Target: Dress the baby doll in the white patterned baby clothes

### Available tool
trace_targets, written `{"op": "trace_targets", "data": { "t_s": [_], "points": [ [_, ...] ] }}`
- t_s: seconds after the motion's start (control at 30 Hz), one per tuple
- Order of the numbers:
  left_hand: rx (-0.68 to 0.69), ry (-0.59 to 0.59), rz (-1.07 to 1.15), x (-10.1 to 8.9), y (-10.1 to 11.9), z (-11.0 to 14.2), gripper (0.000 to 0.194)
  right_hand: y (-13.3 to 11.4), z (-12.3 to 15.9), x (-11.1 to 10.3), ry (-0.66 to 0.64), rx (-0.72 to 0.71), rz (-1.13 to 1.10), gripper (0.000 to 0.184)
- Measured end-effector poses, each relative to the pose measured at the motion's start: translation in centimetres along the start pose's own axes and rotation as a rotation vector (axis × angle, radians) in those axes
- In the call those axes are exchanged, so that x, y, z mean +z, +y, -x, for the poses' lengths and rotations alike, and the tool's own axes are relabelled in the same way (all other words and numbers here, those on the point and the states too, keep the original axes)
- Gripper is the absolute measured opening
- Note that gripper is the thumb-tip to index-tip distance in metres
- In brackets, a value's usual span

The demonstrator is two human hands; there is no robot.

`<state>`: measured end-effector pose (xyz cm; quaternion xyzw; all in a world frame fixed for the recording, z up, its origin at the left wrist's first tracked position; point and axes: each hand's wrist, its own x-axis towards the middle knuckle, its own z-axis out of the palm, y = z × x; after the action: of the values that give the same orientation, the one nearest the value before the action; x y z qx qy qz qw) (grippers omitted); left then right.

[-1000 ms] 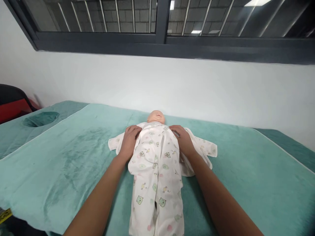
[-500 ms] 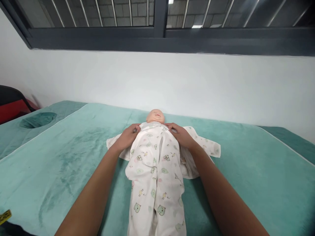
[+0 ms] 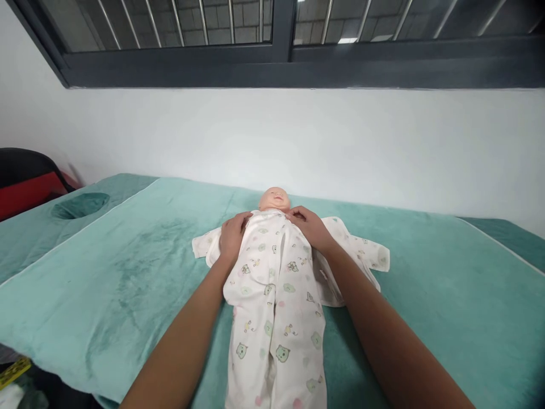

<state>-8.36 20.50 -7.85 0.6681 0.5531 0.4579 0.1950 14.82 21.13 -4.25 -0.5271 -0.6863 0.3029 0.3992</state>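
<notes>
A baby doll (image 3: 275, 199) lies on its back, only its head showing above the cloth. White printed baby trousers (image 3: 276, 284) are spread over its front from the neck down, legs toward me. Under them a matching baby jacket (image 3: 370, 253) lies with both sleeves stretched out to the sides. My left hand (image 3: 233, 234) is at the upper left edge of the trousers, fingertips closed on the cloth by the doll's shoulder. At the upper right edge, near the neck, my right hand (image 3: 310, 227) has its fingers curled on the cloth. The doll's arms and body are hidden.
A teal padded bed (image 3: 149, 255) with a face hole (image 3: 80, 205) at its left end carries the doll. Behind it stands a white wall (image 3: 213, 136) below a barred window (image 3: 272, 71). A black and red object (image 3: 34, 187) is at the far left.
My right hand has shifted slightly up toward the doll's neck. My left hand has moved in along the trousers' edge, its fingers turned more upward. The view has shifted a little.
</notes>
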Motion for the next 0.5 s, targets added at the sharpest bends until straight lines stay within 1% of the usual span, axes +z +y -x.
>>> {"op": "trace_targets", "data": {
  "t_s": [0.07, 0.13, 0.2, 0.3, 0.4, 0.5],
  "points": [
    [0.019, -0.003, 0.025, 0.0, 0.2, 0.0, 0.029, -0.6, -0.2, -0.1, -0.072, -0.025, 0.017, 0.031],
    [-0.015, -0.008, 0.079, 0.0, 0.4, -0.2, 0.032, -1.3, -0.4, 0.0, -0.115, -0.067, 0.072, 0.027],
    [-0.083, -0.025, 0.130, 0.0, 0.5, -0.5, 0.033, -1.8, -0.6, 0.3, -0.105, -0.146, 0.123, 0.021],
    [-0.159, -0.053, 0.154, 0.0, 0.4, -0.8, 0.029, -2.3, -0.8, 0.8, -0.089, -0.252, 0.212, 0.017],
    [-0.179, -0.061, 0.127, -0.1, 0.5, -0.9, 0.025, -2.7, -1.2, 1.2, -0.120, -0.241, 0.382, 0.017],
    [-0.151, -0.042, 0.077, -0.1, 0.4, -0.9, 0.021, -3.3, -2.3, 1.4, -0.119, -0.233, 0.579, 0.016]
  ]
}}
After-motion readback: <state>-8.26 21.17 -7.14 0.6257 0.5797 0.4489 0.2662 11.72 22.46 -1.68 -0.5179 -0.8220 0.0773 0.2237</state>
